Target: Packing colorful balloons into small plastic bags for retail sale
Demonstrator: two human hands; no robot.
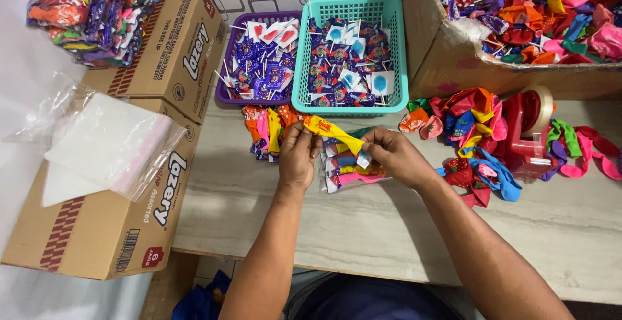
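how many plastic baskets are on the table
2. A purple basket sits left of a teal basket, side by side at the table's far edge beyond both hands, each filled with wrapped lollipops. Others may sit out of frame.

The big carton of balloons is cut off at right.

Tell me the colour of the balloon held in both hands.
Yellow balloon with a red print, in the head view.

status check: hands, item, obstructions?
Left hand and right hand both gripping yellow balloon. Held above finished pile. Nothing in the way.
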